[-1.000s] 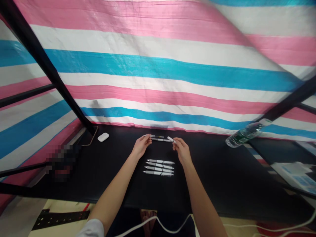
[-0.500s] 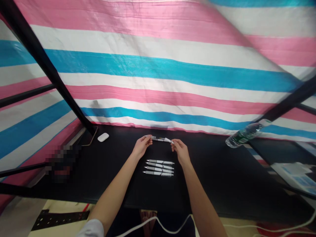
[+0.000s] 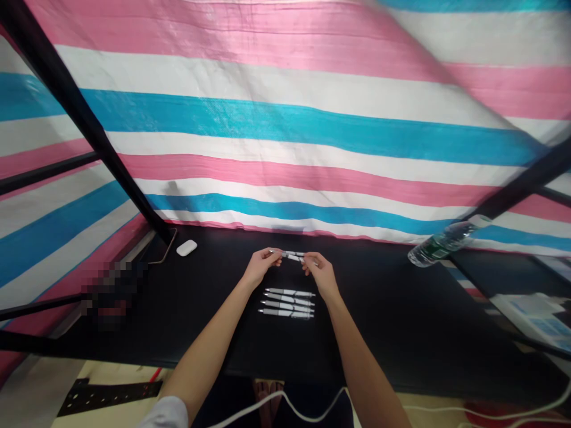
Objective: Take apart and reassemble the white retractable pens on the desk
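Observation:
My left hand [image 3: 260, 267] and my right hand [image 3: 319, 272] are raised a little above the black table [image 3: 401, 321], close together. Both pinch the ends of a white pen [image 3: 292, 256] that runs between their fingertips. Below the hands, several white pens [image 3: 288, 303] lie side by side in a neat row on the table, parallel to one another.
A small white case [image 3: 186, 247] rests at the back left of the table. A clear plastic water bottle [image 3: 441, 242] lies tilted at the right. Black frame bars and a pink, white and blue striped tarp enclose the space. White cables hang below the front edge.
My hands have come closer together and slightly lower, and the pen parts between them have slid into one shorter piece. The row of pens has not moved.

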The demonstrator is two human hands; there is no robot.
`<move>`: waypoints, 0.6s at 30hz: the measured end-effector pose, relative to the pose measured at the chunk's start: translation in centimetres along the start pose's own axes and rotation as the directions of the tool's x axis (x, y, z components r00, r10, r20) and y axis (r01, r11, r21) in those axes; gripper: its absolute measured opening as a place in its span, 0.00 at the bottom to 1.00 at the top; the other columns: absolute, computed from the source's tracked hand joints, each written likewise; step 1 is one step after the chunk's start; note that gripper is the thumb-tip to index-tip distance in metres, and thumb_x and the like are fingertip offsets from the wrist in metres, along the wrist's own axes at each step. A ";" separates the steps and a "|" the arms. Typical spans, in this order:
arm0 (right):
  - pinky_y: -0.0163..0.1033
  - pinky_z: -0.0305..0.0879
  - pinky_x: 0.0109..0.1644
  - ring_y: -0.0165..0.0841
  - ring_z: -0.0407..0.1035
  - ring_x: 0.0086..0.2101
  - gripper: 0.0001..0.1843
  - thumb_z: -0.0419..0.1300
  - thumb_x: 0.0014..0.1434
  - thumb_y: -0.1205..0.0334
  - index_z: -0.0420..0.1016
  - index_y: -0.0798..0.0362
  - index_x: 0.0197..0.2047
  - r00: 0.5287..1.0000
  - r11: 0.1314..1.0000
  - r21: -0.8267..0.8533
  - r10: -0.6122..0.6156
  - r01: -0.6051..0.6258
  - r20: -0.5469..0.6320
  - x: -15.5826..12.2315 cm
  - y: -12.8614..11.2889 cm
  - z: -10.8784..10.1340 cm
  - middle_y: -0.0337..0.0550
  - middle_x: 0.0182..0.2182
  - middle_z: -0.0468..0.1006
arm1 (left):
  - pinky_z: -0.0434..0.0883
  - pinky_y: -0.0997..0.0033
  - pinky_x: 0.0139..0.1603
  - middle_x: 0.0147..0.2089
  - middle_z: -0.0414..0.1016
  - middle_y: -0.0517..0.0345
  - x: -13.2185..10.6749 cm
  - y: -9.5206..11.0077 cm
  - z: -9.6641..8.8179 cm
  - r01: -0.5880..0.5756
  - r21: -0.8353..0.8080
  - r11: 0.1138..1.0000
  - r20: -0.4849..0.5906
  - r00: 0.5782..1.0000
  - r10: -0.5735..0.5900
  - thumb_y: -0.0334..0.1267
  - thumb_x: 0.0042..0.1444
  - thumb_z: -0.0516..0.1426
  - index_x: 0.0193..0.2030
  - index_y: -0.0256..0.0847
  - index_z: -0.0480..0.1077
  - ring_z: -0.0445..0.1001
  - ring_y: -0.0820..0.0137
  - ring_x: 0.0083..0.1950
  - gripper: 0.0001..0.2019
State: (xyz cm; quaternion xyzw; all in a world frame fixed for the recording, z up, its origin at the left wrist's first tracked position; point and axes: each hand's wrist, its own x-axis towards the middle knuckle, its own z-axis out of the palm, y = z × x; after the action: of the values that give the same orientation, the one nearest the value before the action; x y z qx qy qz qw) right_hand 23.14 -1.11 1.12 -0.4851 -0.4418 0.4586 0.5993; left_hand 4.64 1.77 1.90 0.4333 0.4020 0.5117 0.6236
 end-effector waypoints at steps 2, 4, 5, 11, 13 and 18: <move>0.34 0.61 0.24 0.29 0.66 0.22 0.16 0.68 0.44 0.50 0.75 0.53 0.30 1.000 1.000 0.008 0.010 -0.010 -0.001 0.0 0.1 0.1 0.39 0.23 0.75 | 0.69 0.72 0.34 0.28 0.75 0.55 -0.1 0.0 0.0 -0.004 0.021 1.000 0.004 1.000 0.004 0.44 0.43 0.67 0.34 0.34 0.77 0.71 0.73 0.29 0.15; 0.33 0.61 0.23 0.28 0.65 0.20 0.16 0.68 0.45 0.50 0.74 0.53 0.29 1.000 0.999 0.020 0.026 -0.026 -0.001 0.0 0.2 0.1 0.39 0.22 0.75 | 0.70 0.72 0.33 0.28 0.75 0.55 0.0 0.0 -0.1 -0.004 0.029 1.000 0.012 1.000 0.003 0.45 0.44 0.67 0.34 0.34 0.77 0.71 0.73 0.29 0.15; 0.33 0.60 0.22 0.27 0.64 0.20 0.16 0.68 0.45 0.50 0.74 0.53 0.29 0.999 0.999 0.030 0.037 -0.037 -0.003 0.0 0.2 0.0 0.39 0.21 0.75 | 0.70 0.72 0.34 0.28 0.75 0.55 0.0 0.0 -0.1 -0.003 0.033 0.999 0.021 1.000 0.003 0.45 0.44 0.67 0.34 0.34 0.77 0.71 0.73 0.29 0.16; 0.34 0.65 0.24 0.30 0.70 0.24 0.18 0.69 0.44 0.49 0.76 0.54 0.32 0.993 0.973 0.201 0.116 -0.115 0.004 -0.1 -0.3 -0.1 0.41 0.23 0.76 | 0.71 0.72 0.38 0.31 0.77 0.53 0.1 -0.1 -0.5 -0.006 0.040 0.999 0.080 0.997 0.003 0.41 0.43 0.67 0.39 0.35 0.78 0.74 0.72 0.33 0.16; 0.35 0.67 0.26 0.33 0.73 0.28 0.20 0.70 0.42 0.50 0.76 0.54 0.34 0.991 0.961 0.241 0.133 -0.136 0.031 -0.1 -0.4 -0.2 0.42 0.26 0.78 | 0.71 0.71 0.38 0.31 0.77 0.53 0.2 -0.2 -0.6 -0.004 0.028 1.000 0.071 0.997 0.002 0.40 0.43 0.67 0.39 0.35 0.78 0.74 0.72 0.33 0.16; 0.36 0.70 0.27 0.34 0.74 0.28 0.20 0.71 0.42 0.49 0.76 0.54 0.32 0.988 0.954 0.258 0.157 -0.155 0.012 0.0 0.0 -0.3 0.44 0.26 0.79 | 0.71 0.71 0.39 0.34 0.78 0.52 0.1 -0.2 -0.6 -0.030 0.048 0.998 0.090 0.996 0.026 0.37 0.42 0.68 0.38 0.34 0.78 0.73 0.72 0.33 0.15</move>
State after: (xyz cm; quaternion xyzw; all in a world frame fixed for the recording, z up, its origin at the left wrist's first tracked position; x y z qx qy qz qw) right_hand 23.41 -1.14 1.08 -0.4383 -0.3364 0.5558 0.6211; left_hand 4.15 1.97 1.51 0.4766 0.3801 0.4904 0.6228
